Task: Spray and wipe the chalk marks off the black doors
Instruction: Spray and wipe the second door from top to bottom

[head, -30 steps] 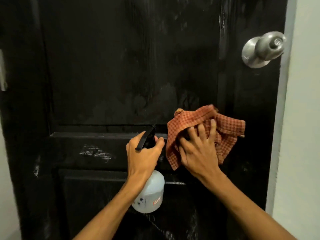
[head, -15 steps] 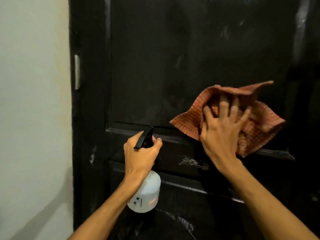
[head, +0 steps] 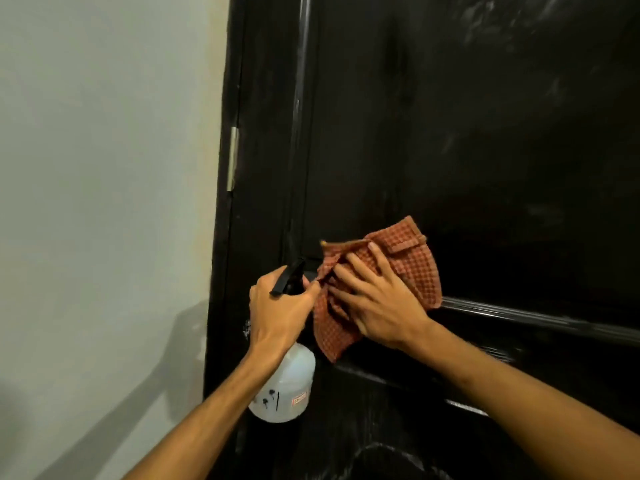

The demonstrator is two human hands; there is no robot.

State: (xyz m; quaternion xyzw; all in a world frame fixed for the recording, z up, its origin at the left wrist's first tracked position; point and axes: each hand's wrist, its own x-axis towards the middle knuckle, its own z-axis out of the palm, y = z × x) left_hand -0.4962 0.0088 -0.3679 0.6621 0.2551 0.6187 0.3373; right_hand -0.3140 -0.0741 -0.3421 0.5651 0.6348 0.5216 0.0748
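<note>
Squarely against the black door [head: 485,133] lies the checked red cloth [head: 415,271], pressed under the right hand [head: 381,306] with its fingers spread flat. Just left of it, the left hand [head: 277,313] grips the neck of a spray bottle [head: 291,386] whose white body hangs below the fist, fill level unclear. Faint chalk smears [head: 485,19] show high above both.

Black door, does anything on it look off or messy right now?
No damage shows. Faint whitish smears cloud the upper right panel of the black door, above where the right hand presses the checked cloth, and pale streaks cross the lower rail.
</note>
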